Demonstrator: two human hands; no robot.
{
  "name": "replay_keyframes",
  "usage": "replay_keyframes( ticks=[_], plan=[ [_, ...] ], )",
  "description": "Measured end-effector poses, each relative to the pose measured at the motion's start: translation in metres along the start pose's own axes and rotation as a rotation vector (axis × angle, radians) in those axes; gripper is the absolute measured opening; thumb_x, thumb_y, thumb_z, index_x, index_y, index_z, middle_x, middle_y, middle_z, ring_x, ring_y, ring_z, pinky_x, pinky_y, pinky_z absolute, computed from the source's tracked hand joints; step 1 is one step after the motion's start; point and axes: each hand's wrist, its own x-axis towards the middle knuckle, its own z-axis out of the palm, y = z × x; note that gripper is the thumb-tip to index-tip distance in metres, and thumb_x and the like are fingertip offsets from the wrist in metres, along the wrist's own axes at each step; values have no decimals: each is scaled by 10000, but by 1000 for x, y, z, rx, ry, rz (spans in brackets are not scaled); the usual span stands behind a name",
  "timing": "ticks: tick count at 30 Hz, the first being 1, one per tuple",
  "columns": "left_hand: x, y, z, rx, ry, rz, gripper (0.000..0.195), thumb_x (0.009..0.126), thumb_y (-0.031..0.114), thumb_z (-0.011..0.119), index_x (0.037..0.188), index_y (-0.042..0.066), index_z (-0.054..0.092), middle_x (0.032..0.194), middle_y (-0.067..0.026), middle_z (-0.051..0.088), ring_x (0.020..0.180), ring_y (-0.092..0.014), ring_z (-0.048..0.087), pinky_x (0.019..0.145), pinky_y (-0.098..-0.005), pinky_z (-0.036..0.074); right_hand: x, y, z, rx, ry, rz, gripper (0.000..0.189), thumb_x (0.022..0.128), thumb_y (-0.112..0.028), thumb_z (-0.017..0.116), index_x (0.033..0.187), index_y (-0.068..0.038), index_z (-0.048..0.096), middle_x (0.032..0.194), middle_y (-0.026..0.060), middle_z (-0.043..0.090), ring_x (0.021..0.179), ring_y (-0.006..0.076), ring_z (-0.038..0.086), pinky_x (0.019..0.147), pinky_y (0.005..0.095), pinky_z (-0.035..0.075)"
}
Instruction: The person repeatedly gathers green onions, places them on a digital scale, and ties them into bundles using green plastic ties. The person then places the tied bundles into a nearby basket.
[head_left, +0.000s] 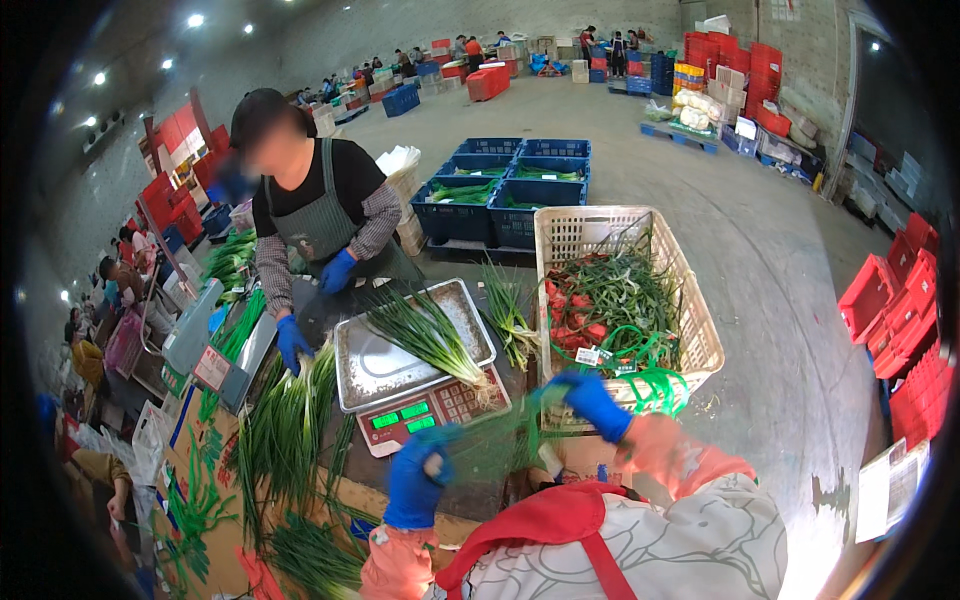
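Note:
My left hand (415, 480), in a blue glove, is closed on one end of a blurred length of green netting (499, 454). My right hand (596, 406), also gloved in blue, grips the other end beside the white plastic crate (701, 337). The netting spans the gap between both hands, in front of the digital scale (401, 439). A bunch of green onions (427, 330) lies across the scale's metal pan (375, 375), its roots hanging over the keypad. Inside the crate are onion trimmings (622, 289), red scraps (574, 315) and green netting strips (652, 386).
Across the table a co-worker (319, 187) in blue gloves touches a pile of green onions (292, 420). A smaller bunch (510, 315) lies between scale and crate. Blue crates (457, 217) stand behind; stacked red crates (892, 292) are at the right.

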Motion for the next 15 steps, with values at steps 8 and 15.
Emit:
replay_keyframes(
  ticks=[8, 15],
  plan=[
    [29, 14, -16, 468, 184, 63, 154, 829, 174, 592, 902, 43, 624, 793, -41, 605, 662, -90, 552, 548, -234, 420, -26, 8, 33, 274, -378, 212, 323, 809, -297, 640, 1000, -38, 642, 960, 87, 631, 818, 187, 604, 748, 313, 472],
    [-11, -18, 8, 243, -95, -188, 128, 830, 134, 584, 915, 49, 627, 837, -35, 646, 680, -114, 578, 612, -250, 457, 27, 14, -14, 387, 222, -29, 201, 847, -165, 590, 957, 2, 603, 870, 96, 650, 761, 164, 620, 680, 288, 480]
  ],
)
